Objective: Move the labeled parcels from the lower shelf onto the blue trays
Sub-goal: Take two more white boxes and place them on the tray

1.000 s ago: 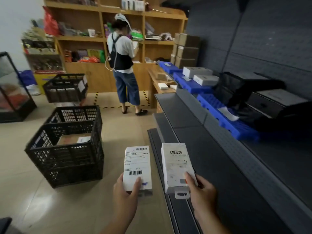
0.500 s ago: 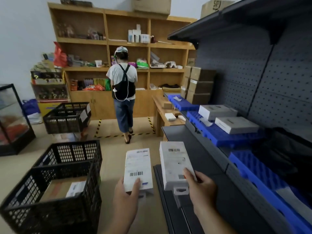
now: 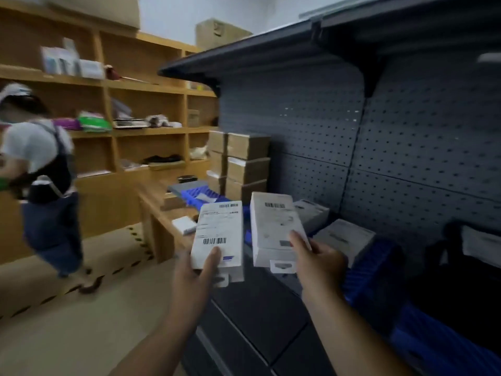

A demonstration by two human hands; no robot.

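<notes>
Two hands [image 3: 195, 272] [image 3: 320, 260] each grip a labeled parcel [image 3: 218, 234] [image 3: 273, 226] above the dark shelf [image 3: 260, 308].

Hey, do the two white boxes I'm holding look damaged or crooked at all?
Nothing stands out: left hand grips the white barcode-labelled box, right hand the white hang-tab box; both upright, undented.

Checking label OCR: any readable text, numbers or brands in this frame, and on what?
None legible.
Left parcel in left hand: two barcodes, print blurred.
Right parcel in right hand: one barcode, rest blurred.
Cardboard box on top: dark mark, unreadable.
</notes>
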